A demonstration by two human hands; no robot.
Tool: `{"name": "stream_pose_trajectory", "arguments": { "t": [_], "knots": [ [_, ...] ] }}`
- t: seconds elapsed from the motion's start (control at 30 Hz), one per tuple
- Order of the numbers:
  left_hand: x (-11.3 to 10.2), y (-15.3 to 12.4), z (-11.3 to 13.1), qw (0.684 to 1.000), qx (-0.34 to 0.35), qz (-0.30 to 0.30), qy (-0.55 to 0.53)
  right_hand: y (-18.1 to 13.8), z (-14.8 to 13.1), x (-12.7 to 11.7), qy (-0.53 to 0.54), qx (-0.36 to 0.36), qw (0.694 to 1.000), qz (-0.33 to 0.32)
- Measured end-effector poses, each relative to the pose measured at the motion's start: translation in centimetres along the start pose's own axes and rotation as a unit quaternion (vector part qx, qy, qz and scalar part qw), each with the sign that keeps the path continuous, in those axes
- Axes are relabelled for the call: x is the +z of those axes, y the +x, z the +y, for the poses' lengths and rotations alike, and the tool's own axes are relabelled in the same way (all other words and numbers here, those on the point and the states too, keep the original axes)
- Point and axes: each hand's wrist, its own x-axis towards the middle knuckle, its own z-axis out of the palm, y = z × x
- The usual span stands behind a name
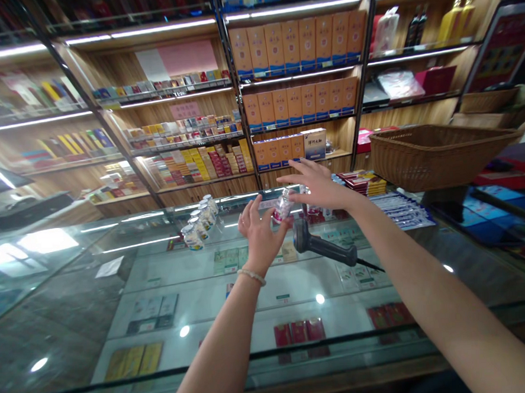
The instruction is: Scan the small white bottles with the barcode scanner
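My left hand is raised over the glass counter and pinches a small clear jar of pink and white contents between thumb and fingers. My right hand hovers just above and behind that jar with fingers stretched out, not gripping anything. A row of several similar small jars stands on the counter to the left of my hands. A black barcode scanner lies on the glass just below my right wrist.
A large wicker basket sits on the counter at the right. Stacked red packs and blue-white leaflets lie beside it. Wooden wall shelves hold orange boxes and cigarette packs. More packs show under the glass.
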Motion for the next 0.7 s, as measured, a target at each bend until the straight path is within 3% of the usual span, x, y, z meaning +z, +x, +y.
{"name": "stream_pose_trajectory", "arguments": {
  "t": [0.1, 0.4, 0.7],
  "knots": [
    [-0.4, 0.2, -0.3, 1.0, 0.005, -0.022, 0.001, -0.3, 0.6, -0.3, -0.022, -0.037, 0.999, -0.021],
    [-0.4, 0.1, -0.8, 0.996, 0.017, -0.086, 0.024, -0.2, 1.3, 0.7, -0.028, -0.049, 0.997, -0.044],
    [-1.4, 0.3, -0.8, 0.999, 0.03, -0.041, 0.012, -0.2, -0.3, -0.4, -0.006, -0.037, 0.999, -0.01]
  ]
}}
